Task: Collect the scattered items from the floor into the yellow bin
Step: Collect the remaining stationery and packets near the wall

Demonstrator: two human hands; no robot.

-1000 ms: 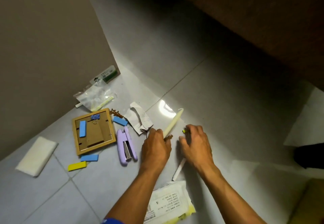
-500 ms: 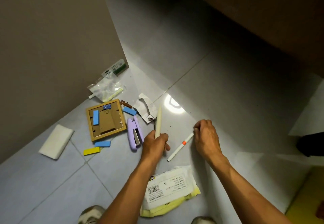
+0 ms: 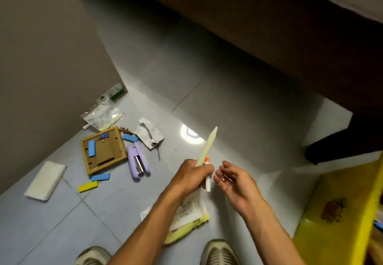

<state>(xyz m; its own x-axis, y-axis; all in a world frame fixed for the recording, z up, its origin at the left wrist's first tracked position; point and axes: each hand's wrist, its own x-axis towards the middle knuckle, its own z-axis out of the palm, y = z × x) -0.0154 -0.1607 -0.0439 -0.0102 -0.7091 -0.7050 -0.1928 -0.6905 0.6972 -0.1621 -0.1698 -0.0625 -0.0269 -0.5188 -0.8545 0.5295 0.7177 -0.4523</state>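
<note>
Marker [image 3: 207,178] now joins the stick [image 3: 207,148] in our left hand [image 3: 191,176], both clenched; right hand [image 3: 232,178] is loosely curled round something small, bin [image 3: 339,223] at four o'clock.

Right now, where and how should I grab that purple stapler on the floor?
Pinch the purple stapler across its long sides near the middle, coming straight down from above. It lies flat on the floor, bare tile on its right; the wooden frame crowds its left.

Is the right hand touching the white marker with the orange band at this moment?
Apart. The head view shows a strip of floor between the right hand and the white marker, which the left hand grips together with the cream pen.
</note>
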